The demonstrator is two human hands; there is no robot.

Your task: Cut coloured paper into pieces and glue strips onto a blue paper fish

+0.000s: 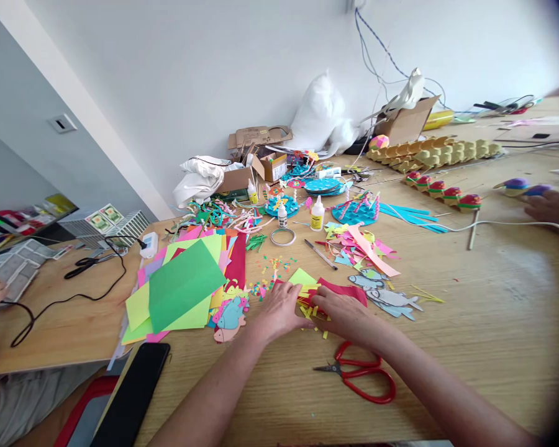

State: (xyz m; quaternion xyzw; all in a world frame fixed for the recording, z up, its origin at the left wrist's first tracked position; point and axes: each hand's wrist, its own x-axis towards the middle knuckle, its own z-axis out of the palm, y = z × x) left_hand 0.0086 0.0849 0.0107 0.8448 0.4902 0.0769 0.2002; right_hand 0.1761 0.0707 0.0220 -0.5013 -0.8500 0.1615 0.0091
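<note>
My left hand and my right hand are close together on the table, fingers bent around thin yellow paper strips. Both seem closed on the strips, though the fingertips are partly hidden. Dark red paper lies under and behind the strips, and a light green paper piece sticks up beside my left fingers. A few short yellow bits lie just below my hands. Nearer to me, red-handled scissors rest with the blades pointing left.
Coloured sheets are stacked at left, with paper fish beside them. More grey fish lie right. Glue bottles, a tape roll and a pen stand or lie beyond. Another person's hand is at far right.
</note>
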